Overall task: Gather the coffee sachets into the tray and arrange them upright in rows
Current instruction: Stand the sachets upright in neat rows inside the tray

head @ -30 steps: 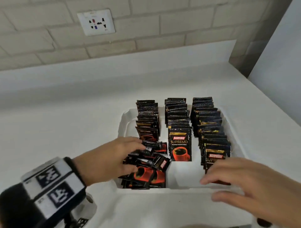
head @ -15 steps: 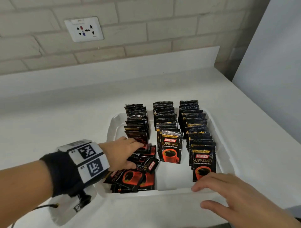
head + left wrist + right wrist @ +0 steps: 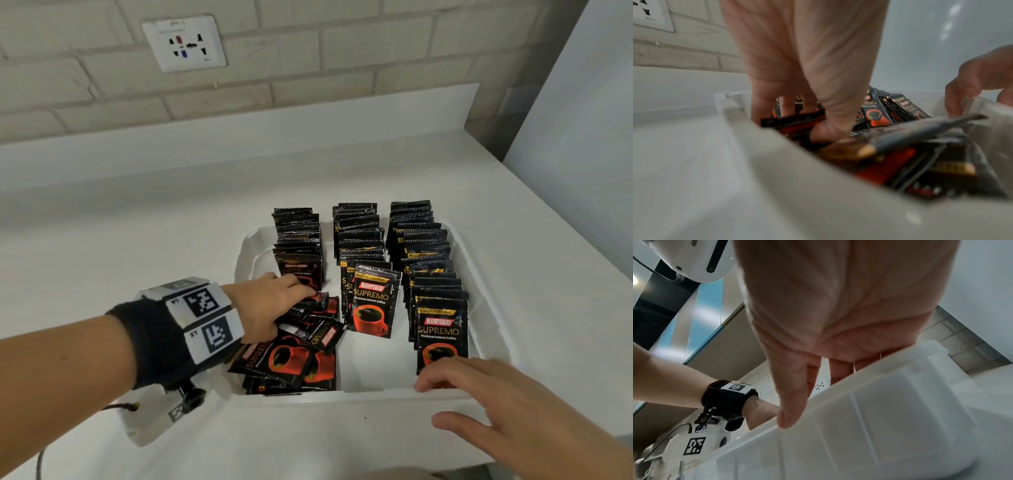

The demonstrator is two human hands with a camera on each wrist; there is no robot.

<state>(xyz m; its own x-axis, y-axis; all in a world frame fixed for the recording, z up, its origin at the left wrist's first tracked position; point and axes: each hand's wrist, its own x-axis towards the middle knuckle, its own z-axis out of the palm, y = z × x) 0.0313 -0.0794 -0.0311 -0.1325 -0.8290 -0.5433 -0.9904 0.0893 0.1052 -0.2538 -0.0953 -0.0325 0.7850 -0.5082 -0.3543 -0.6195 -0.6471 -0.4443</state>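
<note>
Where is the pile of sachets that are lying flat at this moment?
In the head view, the loose pile lies in the tray's near left corner, under the left hand, beside the middle upright row.

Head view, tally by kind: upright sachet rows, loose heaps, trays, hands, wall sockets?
upright sachet rows: 3
loose sachet heap: 1
tray: 1
hands, left hand and right hand: 2
wall socket: 1
Total: 8
</note>
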